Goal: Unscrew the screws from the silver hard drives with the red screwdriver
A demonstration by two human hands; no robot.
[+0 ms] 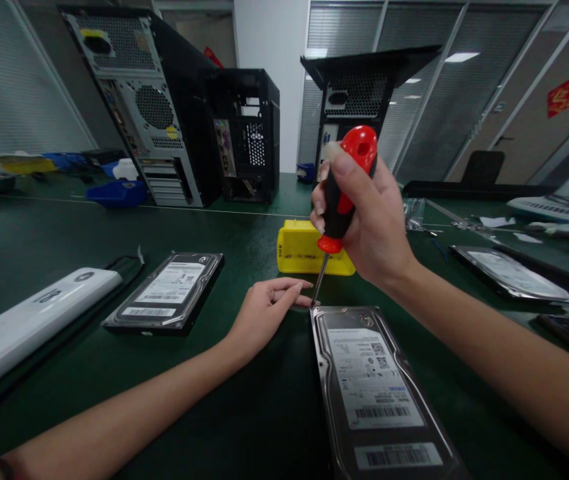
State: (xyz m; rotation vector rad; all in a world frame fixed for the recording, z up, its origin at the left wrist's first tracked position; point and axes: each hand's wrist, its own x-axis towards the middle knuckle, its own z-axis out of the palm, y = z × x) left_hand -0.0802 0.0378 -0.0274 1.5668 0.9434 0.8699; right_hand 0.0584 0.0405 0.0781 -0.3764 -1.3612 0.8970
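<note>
Nearest you, the hard drive [374,393] lies lengthwise, running away toward your hands. Your right hand [369,213] grips the screwdriver [342,200], tip at its far-left corner; your left hand [264,310] rests open beside that corner on the surface [244,413].

Glossy plastic screwdriver handle [347,190], metal drive [379,393] w/ paper label, matt mat [244,413]

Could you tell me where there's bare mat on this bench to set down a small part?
Bare green mat lies between the left hard drive, the computer towers and the yellow box. Around the left hand, the screwdriver and the near drive it is crowded.
</note>
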